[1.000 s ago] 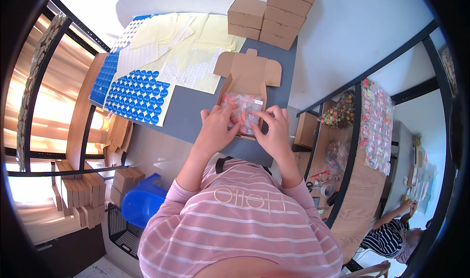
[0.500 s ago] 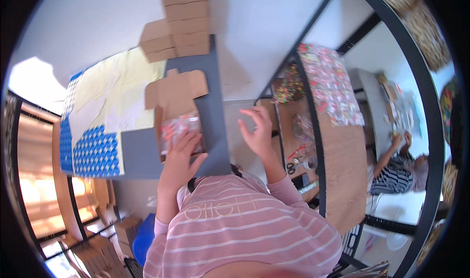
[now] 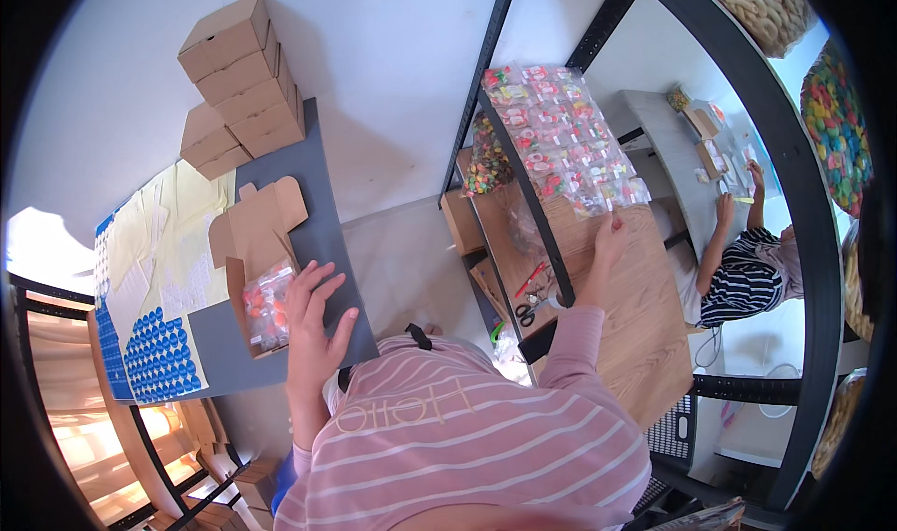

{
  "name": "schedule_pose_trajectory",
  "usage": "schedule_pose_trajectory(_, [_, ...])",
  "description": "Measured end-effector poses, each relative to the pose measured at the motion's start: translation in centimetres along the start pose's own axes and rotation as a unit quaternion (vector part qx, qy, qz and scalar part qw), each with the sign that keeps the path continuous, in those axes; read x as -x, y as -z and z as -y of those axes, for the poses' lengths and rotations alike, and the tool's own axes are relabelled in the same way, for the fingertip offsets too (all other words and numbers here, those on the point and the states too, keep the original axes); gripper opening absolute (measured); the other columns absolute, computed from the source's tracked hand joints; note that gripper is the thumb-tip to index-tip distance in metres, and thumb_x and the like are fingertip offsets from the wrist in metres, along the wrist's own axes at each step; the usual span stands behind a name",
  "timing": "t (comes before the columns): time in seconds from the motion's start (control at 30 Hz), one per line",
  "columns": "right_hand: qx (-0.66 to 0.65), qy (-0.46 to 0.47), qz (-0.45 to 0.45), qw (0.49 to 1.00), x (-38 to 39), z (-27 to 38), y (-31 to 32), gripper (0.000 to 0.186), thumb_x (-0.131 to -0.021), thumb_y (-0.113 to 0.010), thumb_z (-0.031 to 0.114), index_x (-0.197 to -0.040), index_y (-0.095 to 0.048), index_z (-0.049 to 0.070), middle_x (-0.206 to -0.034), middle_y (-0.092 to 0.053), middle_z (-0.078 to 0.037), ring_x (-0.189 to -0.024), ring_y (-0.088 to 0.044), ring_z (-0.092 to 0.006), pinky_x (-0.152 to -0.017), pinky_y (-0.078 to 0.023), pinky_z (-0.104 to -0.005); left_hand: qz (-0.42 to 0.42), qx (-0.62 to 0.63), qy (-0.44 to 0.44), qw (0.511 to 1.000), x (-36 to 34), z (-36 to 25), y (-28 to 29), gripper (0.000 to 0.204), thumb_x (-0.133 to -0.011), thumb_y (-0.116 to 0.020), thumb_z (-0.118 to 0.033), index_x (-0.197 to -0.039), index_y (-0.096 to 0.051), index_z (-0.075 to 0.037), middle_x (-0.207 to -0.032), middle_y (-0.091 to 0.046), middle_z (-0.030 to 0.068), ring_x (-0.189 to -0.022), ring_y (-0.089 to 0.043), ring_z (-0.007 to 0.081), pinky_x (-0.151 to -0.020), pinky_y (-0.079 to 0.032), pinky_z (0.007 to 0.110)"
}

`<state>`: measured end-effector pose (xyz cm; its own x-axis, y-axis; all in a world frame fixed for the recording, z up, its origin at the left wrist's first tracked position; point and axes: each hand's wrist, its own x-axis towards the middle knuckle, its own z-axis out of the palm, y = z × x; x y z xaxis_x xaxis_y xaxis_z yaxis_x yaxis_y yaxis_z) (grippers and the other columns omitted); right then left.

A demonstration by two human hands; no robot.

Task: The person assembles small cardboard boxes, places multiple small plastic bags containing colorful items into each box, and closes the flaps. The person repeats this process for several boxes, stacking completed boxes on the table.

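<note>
Change vs. 0.5 s ago: we see R hand [image 3: 610, 239] gone from mid-air to near edge of candy-packet rows [image 3: 561, 138] on wooden shelf [image 3: 645, 316], fingertips close tog.; can't tell if gripping. L hand [image 3: 316, 314], prev. over box contents, now at rt side of open cardboard box [image 3: 259, 224], fingers spread. Boxed packets [image 3: 265, 308] still inside, box on grey table [image 3: 324, 236].
</note>
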<state>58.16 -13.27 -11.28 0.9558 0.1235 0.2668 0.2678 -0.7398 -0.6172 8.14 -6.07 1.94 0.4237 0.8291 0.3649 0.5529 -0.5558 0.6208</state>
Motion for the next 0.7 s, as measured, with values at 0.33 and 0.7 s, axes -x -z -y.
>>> schedule_pose_trajectory(0.33, [-0.085,0.050,-0.029,0.995,-2.9,-1.4,-2.6,0.025,-0.083,-0.068,0.027,-0.100,-0.065,0.009,-0.088,-0.067,-0.007,-0.077,-0.063,-0.0200,-0.068,-0.049,-0.0327,-0.013,0.003,0.011,1.000,0.2,-0.3,-0.3,0.036,-0.076,-0.068,-0.010,-0.111,-0.060,-0.003,-0.121,-0.054,0.0123,-0.121,-0.046,0.0349,-0.104,-0.031,0.047])
schedule_pose_trajectory(0.7, [-0.544,-0.073,0.095,0.831,5.4,5.5,2.0,0.027,-0.090,-0.060,0.014,-0.113,-0.050,0.003,-0.100,-0.056,-0.009,-0.092,-0.058,-0.0180,-0.076,-0.050,-0.0300,-0.177,-0.034,0.118,0.976,4.4,4.1,5.0,0.034,-0.080,-0.062,-0.003,-0.113,-0.058,-0.004,-0.120,-0.056,0.0136,-0.114,-0.051,0.0308,-0.098,-0.038,0.039])
